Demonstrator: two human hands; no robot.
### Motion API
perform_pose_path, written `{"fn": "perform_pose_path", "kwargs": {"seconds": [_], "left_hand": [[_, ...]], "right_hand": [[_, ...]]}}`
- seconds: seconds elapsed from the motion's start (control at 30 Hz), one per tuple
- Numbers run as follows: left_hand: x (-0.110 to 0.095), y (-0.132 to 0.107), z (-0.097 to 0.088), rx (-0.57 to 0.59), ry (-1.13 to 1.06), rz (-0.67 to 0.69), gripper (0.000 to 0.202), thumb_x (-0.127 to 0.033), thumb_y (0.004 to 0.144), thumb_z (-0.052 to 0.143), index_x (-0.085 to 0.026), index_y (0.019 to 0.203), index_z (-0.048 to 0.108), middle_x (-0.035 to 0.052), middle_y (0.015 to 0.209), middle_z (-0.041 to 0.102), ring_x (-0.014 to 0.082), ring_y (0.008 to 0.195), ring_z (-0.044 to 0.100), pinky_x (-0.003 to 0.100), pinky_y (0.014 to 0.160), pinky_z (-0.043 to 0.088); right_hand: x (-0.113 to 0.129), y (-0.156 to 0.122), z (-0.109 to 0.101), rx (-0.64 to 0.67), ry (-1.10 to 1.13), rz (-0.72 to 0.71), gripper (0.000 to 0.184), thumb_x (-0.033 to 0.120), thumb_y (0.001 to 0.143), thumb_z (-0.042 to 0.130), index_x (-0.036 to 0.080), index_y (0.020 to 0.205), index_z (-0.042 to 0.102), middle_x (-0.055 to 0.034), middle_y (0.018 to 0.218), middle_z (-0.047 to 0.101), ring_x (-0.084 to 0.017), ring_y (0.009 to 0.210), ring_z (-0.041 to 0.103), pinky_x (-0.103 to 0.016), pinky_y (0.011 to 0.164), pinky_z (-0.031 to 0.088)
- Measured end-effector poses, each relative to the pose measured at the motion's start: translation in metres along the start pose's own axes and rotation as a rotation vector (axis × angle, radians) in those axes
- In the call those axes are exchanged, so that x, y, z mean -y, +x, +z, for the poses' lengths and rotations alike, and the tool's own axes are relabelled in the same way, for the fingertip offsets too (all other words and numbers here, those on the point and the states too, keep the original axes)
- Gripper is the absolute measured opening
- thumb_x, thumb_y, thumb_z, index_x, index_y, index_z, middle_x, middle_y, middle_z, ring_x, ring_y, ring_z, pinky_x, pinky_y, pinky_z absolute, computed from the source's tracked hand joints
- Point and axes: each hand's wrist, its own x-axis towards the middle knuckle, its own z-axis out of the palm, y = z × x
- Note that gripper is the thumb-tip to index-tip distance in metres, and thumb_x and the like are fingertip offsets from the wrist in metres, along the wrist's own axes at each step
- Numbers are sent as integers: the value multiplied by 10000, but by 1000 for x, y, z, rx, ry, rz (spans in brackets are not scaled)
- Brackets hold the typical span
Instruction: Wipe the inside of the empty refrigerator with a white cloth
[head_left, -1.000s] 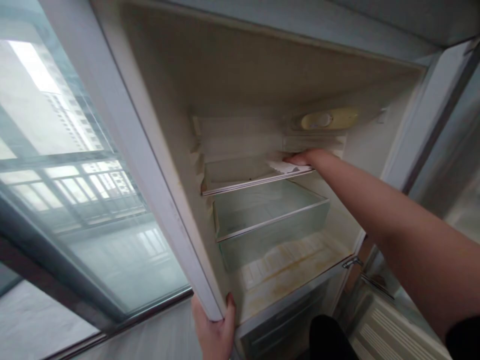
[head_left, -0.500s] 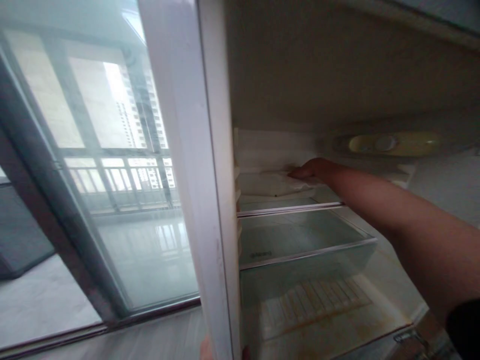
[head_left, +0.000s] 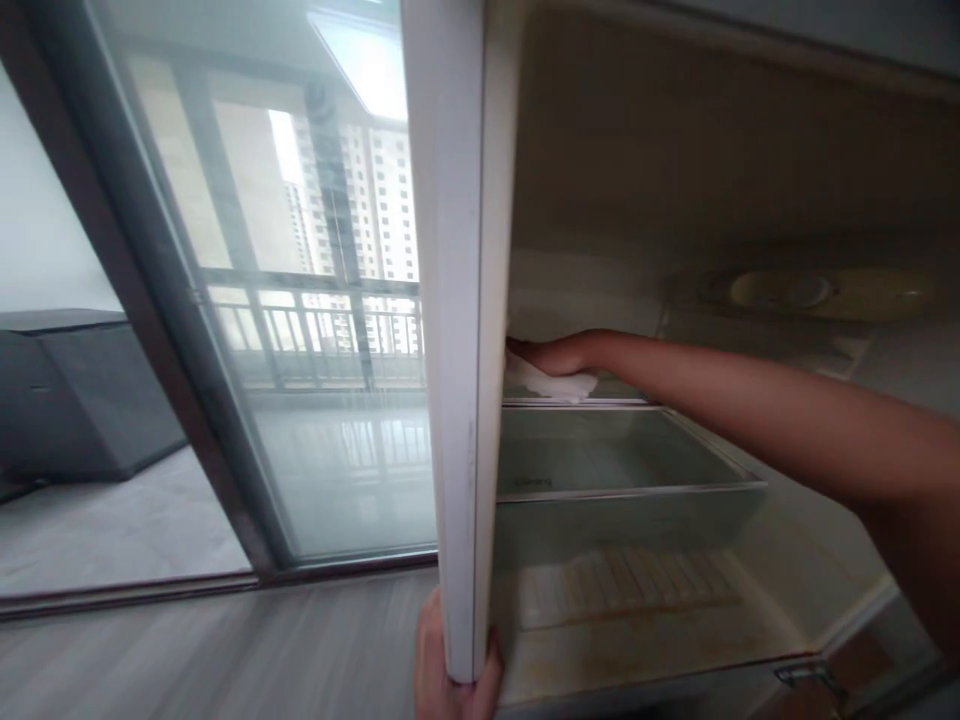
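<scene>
I face an open fridge compartment. My right hand (head_left: 551, 353) reaches deep inside and presses a white cloth (head_left: 551, 383) flat on the upper glass shelf (head_left: 600, 402), at its far left near the inner wall. My left hand (head_left: 454, 672) grips the bottom of the fridge's white side edge (head_left: 457, 330), thumb and fingers wrapped around it. Below the upper shelf sits a clear drawer with a glass lid (head_left: 622, 470). The stained fridge floor (head_left: 645, 620) lies under it.
A yellowed control dial housing (head_left: 817, 290) sits on the back wall at upper right. To the left is a glass sliding door (head_left: 300, 330) with a balcony railing and towers behind. A dark cabinet (head_left: 67, 390) stands at far left. Wood-look floor (head_left: 225, 650) runs below.
My right hand has slid the cloth leftward along the upper shelf, from the right side to the far left. The view has swung left, showing more of the glass door.
</scene>
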Motion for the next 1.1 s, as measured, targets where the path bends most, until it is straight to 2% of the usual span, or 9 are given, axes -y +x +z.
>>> {"fn": "perform_pose_path", "kwargs": {"seconds": [0.07, 0.17, 0.27, 0.37, 0.47, 0.6, 0.73, 0.93, 1.1], "left_hand": [[-1, 4, -1, 33, -17, 71, 540, -357, 904, 658, -219, 1415, 552, 144, 1246, 663, 321, 1153, 669, 510, 991, 576], [1, 10, -1, 44, -25, 129, 569, -322, 901, 675, -213, 1437, 516, 147, 1293, 637, 321, 1210, 638, 517, 1039, 541], [1, 13, -1, 62, -42, 104, 580, -320, 907, 675, -203, 1444, 491, 144, 1287, 628, 313, 1220, 625, 505, 1053, 522], [-3, 15, -1, 76, -61, 86, 603, -329, 904, 681, -194, 1452, 471, 138, 1257, 626, 304, 1198, 626, 486, 1044, 518], [-10, 17, -3, 83, -70, 83, 593, -344, 894, 680, -197, 1435, 486, 121, 1221, 629, 296, 1165, 629, 475, 1035, 514], [-15, 20, -5, 87, -88, 103, 557, -350, 900, 659, -211, 1415, 500, 108, 1203, 621, 287, 1157, 614, 468, 1041, 497], [-14, 22, -4, 77, -94, 129, 558, -342, 897, 657, -209, 1414, 496, 108, 1199, 612, 282, 1157, 606, 462, 1040, 492], [-14, 24, -3, 50, -64, 185, 550, -296, 883, 665, -198, 1400, 505, 117, 1193, 619, 284, 1148, 617, 467, 1025, 504], [-18, 24, -4, 51, -63, 212, 561, -274, 889, 652, -201, 1421, 492, 120, 1229, 612, 292, 1188, 607, 477, 1028, 508]], "right_hand": [[10, -20, 2, 42, -81, -117, 674, 464, 1082, 314, 76, 1632, 326, -97, 1700, 244, -234, 1591, 238, -386, 1300, 278], [27, -55, 9, 55, -237, -258, 545, 386, 1060, 391, 133, 1525, 521, -86, 1639, 424, -236, 1539, 375, -387, 1292, 309], [47, -91, 20, -130, -287, -144, 517, 410, 1092, 269, 223, 1422, 621, -73, 1508, 593, -281, 1378, 572, -438, 1153, 468], [64, -115, 34, -346, -350, 8, 559, 589, 1068, 309, 247, 1336, 661, -106, 1381, 680, -347, 1231, 657, -452, 955, 541], [72, -120, 47, -451, -413, 49, 572, 668, 1017, 435, 230, 1294, 675, -121, 1311, 711, -350, 1162, 673, -412, 874, 523], [68, -117, 63, -562, -428, 69, 461, 487, 1081, 378, 181, 1207, 699, -131, 1218, 738, -306, 1088, 678, -381, 880, 475], [55, -122, 84, -803, -355, 33, 425, 331, 1054, 356, 130, 1247, 677, -163, 1228, 718, -318, 1141, 635, -458, 1050, 423], [44, -138, 147, -1107, 214, -107, 463, 375, 987, 346, 157, 1248, 660, -165, 1298, 687, -292, 1333, 557, -516, 1260, 288], [75, -131, 207, -1117, 1145, 232, 557, 613, 933, 367, 205, 1145, 681, -131, 1200, 732, -301, 1267, 631, -511, 1121, 485]]}}
